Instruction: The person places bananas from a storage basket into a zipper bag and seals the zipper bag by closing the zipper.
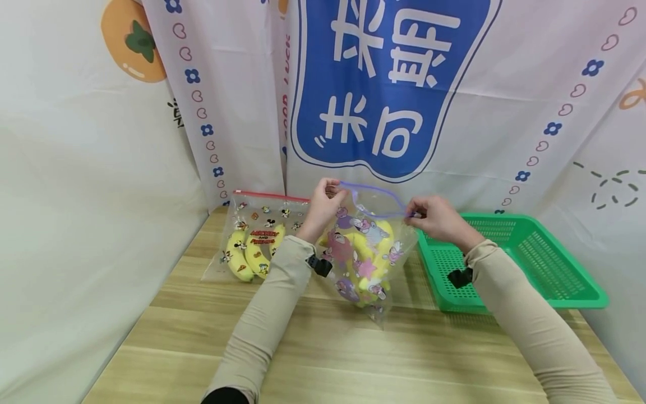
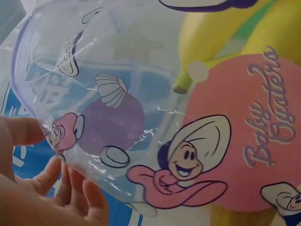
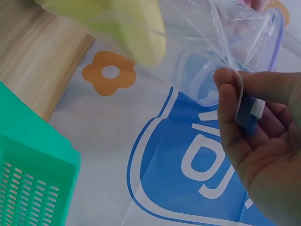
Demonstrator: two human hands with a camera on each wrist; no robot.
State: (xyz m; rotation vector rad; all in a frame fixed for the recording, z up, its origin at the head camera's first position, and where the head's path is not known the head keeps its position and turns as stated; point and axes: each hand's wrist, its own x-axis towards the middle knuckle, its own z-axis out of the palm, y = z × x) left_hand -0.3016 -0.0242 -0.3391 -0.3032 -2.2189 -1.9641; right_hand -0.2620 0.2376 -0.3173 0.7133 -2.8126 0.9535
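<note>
A clear zip bag (image 1: 345,247) with a purple rim and cartoon prints is held up over the table, yellow bananas (image 1: 386,238) inside it. Its mouth gapes between the two hands. My left hand (image 1: 323,209) pinches the bag's left upper corner; in the left wrist view, thumb and finger grip the film below the purple rim. At the opposite corner my right hand (image 1: 438,220) pinches the end of the zip, where a white slider (image 3: 257,108) shows by the fingers. Banana tips (image 3: 141,33) show through the film in the right wrist view.
A second clear bag with a red zip (image 1: 272,195) lies at the left, with several bananas (image 1: 256,255) in it. On the right stands a green perforated basket (image 1: 547,264). A printed cloth (image 1: 242,140) hangs behind the wooden table (image 1: 323,359).
</note>
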